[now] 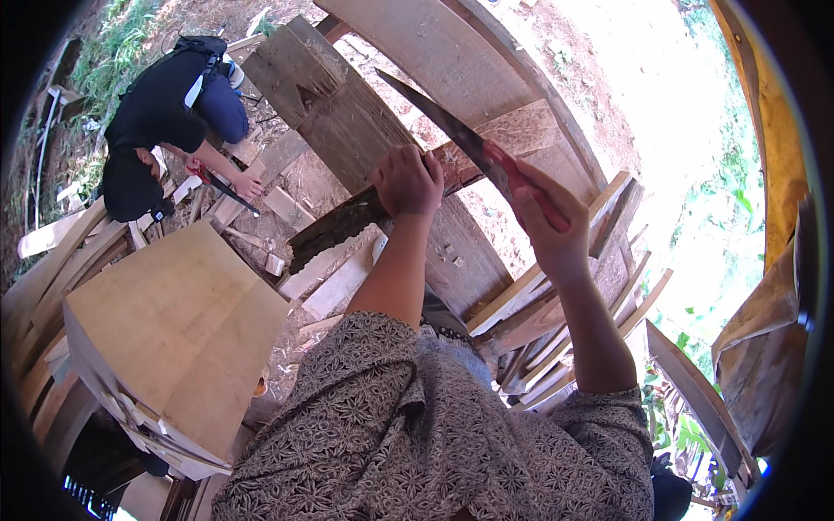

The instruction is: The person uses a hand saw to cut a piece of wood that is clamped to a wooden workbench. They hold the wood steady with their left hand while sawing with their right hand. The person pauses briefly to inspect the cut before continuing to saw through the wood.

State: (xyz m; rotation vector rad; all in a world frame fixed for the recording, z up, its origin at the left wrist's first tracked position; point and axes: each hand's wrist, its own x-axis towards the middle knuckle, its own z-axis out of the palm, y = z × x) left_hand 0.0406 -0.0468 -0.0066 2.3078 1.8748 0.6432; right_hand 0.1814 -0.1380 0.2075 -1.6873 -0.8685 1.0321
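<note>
My right hand (552,219) is closed round the red handle of a handsaw (452,127), whose dark tapering blade points up and to the left. The blade passes across a rough wooden board (343,224) with a dark, ragged edge. I cannot tell whether the teeth touch the wood. My left hand (408,181) presses on the board left of the blade, its fingers curled over the edge. Beneath lies a wide weathered plank (352,130), running from the upper left toward my body, and the board lies crosswise over it.
At the left, another person (156,113) in a dark shirt crouches over wood with a red-handled saw (228,187). A stack topped with pale plywood (174,321) stands near my left side. Long wooden strips (599,295) lean at the right; offcuts litter the ground.
</note>
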